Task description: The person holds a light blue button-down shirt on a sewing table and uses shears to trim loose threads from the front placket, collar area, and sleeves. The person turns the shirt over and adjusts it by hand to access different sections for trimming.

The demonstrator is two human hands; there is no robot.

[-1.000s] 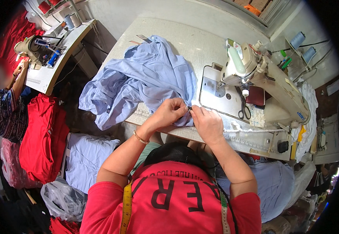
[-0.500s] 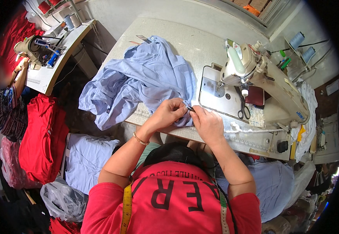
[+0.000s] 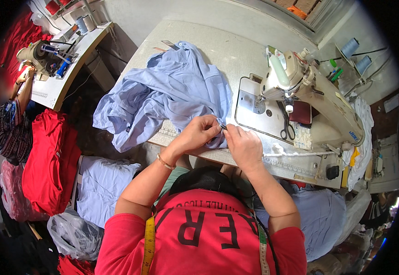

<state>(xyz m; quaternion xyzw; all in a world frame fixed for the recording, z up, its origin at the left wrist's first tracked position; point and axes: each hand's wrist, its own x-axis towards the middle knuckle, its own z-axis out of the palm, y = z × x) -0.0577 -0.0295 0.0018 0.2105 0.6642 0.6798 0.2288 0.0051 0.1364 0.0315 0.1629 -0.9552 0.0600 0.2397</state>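
Note:
A light blue shirt [image 3: 176,87] lies crumpled on the sewing table, its near right part gathered under my hands at the front edge. My left hand [image 3: 202,133] is closed, pinching a fold of that shirt between thumb and fingers. Close beside it, my right hand [image 3: 244,144] is closed around a small dark thing [image 3: 223,128], which touches the fabric at my left fingertips. Most of that thing is hidden in my fingers, so its kind is unclear. Just right of the shirt stands a sewing machine [image 3: 316,91] with a metal plate [image 3: 250,110].
Black scissors [image 3: 287,130] lie by the machine, near a dark red pad [image 3: 300,113]. Blue thread cones [image 3: 350,47] stand on a rack at right. Red garments [image 3: 50,160] and folded light blue cloth [image 3: 105,185] are piled at left. Another person's hand [image 3: 25,75] works at a second machine.
My right hand and fingers have shifted very slightly at the fold. The shirt and my left hand stay nearly in place.

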